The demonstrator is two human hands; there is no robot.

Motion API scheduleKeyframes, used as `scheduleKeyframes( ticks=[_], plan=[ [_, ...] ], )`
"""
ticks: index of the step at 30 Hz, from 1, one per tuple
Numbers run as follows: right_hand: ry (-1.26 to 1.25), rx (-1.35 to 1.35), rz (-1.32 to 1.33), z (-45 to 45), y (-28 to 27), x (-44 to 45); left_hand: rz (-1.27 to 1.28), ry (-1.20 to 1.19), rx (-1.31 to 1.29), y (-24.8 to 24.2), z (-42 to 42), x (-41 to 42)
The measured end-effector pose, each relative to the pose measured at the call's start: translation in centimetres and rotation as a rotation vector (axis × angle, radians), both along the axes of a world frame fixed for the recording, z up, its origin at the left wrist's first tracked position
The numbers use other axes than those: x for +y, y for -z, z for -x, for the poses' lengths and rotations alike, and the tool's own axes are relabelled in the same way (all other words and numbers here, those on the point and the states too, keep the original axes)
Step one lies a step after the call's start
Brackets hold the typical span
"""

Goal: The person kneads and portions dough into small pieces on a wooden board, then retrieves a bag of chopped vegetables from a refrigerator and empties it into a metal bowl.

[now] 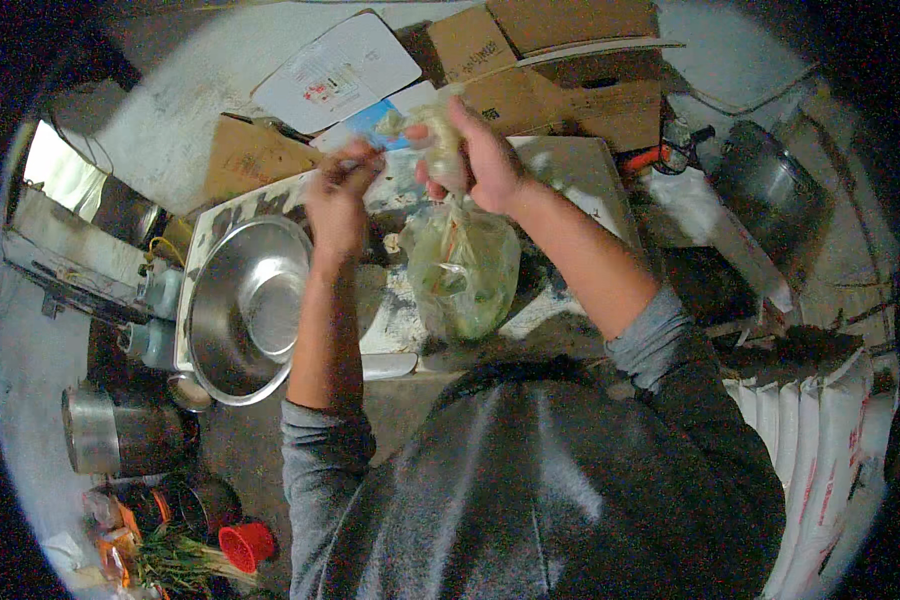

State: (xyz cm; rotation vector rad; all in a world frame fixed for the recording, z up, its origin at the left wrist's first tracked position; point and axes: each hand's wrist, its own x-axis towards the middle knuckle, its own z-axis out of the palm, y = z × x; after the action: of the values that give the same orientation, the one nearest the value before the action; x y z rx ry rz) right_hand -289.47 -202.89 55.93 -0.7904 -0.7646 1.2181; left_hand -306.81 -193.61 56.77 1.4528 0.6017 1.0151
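Observation:
My right hand [491, 169] grips the bunched neck of a thin translucent plastic bag [465, 274]. The bag's full lower part hangs below the fist over the worn white tabletop [390, 330]. Something green shows through the plastic, but its kind is unclear. Across from it, my left hand [341, 199] is raised with bent fingers near the bag's gathered top. Motion blur hides whether those fingers hold anything. Under my left forearm stands a wide stainless steel basin [221, 315], partly covered by the arm.
Cardboard boxes [607, 105] and a white printed sheet [337, 71] line the table's back. At the left are a metal pot [94, 431], a red plastic container [246, 546] and long green stalks [172, 559]. White sacks [810, 450] stand at the right, below a dark pot [765, 180].

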Motion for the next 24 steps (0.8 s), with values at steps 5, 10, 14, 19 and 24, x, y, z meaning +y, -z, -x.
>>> scheduleKeyframes(
  ticks=[5, 10, 14, 19, 24],
  plan=[
    [-0.067, -0.161, -0.047, -4.7, -5.3, -0.1, -0.146, 0.527, 0.264, 6.4, -1.8, -4.3],
    [0.130, -0.268, -0.034, -10.2, -5.1, 2.7, -0.195, 0.372, 0.201, 8.9, -4.2, -3.3],
    [0.841, -1.088, 0.236, -9.4, 0.9, 0.8, -0.153, 0.118, 0.412, 10.6, -4.5, -2.0],
    [0.238, -0.910, -0.358, -1.2, 10.5, -2.8, 0.124, 0.244, -0.132, 11.4, -4.5, -2.4],
    [0.251, -1.108, -0.063, -1.2, 15.8, -3.7, -0.027, 0.151, 0.428, 10.7, -2.1, -1.6]
  ],
)
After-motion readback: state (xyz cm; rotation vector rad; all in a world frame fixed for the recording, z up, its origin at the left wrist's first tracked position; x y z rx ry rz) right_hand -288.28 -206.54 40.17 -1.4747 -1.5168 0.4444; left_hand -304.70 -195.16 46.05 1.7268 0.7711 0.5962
